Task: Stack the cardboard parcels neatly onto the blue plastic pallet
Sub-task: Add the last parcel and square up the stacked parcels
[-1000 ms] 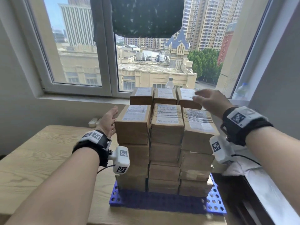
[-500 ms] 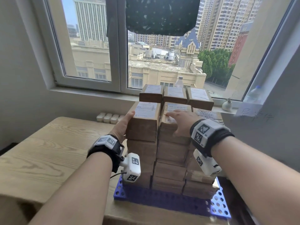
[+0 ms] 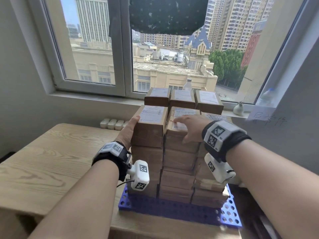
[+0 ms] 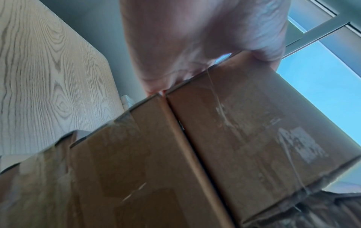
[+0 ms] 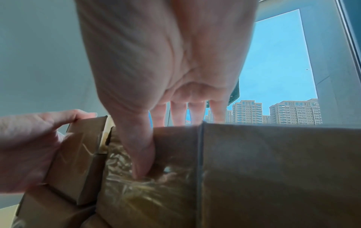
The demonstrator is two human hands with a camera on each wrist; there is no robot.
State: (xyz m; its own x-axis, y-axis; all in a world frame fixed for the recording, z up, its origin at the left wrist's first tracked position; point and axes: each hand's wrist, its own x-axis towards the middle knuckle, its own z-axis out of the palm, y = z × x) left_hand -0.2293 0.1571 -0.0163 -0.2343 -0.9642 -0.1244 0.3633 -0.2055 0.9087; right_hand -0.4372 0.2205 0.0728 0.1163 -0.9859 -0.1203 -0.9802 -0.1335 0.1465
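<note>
1. Head view: the brown cardboard parcels (image 3: 179,152) stand in tight columns on the blue perforated plastic pallet (image 3: 231,216), which lies on the pale wood-grain table (image 3: 51,161). My left hand (image 3: 128,131) lies flat against the 9 o'clock side of the top left parcel (image 3: 150,125), thumb at its upper edge. My right hand (image 3: 189,126) rests on top of the middle column, fingers straight across the white label, thumb down the near face. Three more parcels sit at 12 o'clock, by the white-framed window (image 3: 124,49).
2. Left wrist view: my left palm (image 4: 195,38) presses the parcel's (image 4: 254,131) side; the fingers' ends are hidden, so I cannot tell their curl.
3. Right wrist view: my right hand's (image 5: 166,61) fingers (image 5: 177,114) lie straight over the top edge; the thumb pushes into the crinkled tape. My left hand (image 5: 29,146) shows at 9 o'clock.
</note>
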